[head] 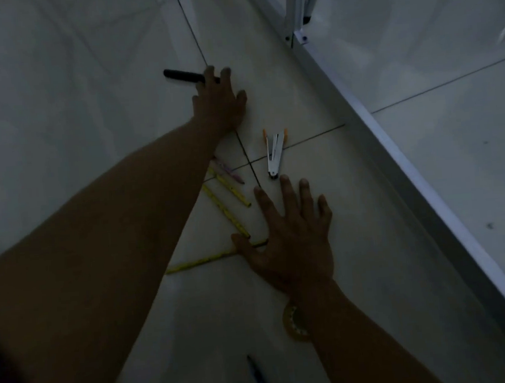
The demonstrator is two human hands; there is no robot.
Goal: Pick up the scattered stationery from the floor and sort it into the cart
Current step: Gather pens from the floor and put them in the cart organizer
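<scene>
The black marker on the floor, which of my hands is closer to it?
Left. The left hand has its fingers on the black marker; the right hand is well short of it, behind the stapler.

dim, underexposed view, soft blur throughout, wide-angle bending at the edges.

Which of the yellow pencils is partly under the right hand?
The lowest yellow pencil, lying almost level; its end runs under the right hand. The other two slant clear beside it.

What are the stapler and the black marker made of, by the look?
Stapler: likely bright metal arms, pale with a sheen, and orange tips, probably plastic. Black marker: probably matte plastic, uniformly dark with no glint; dim light leaves it open.
</scene>
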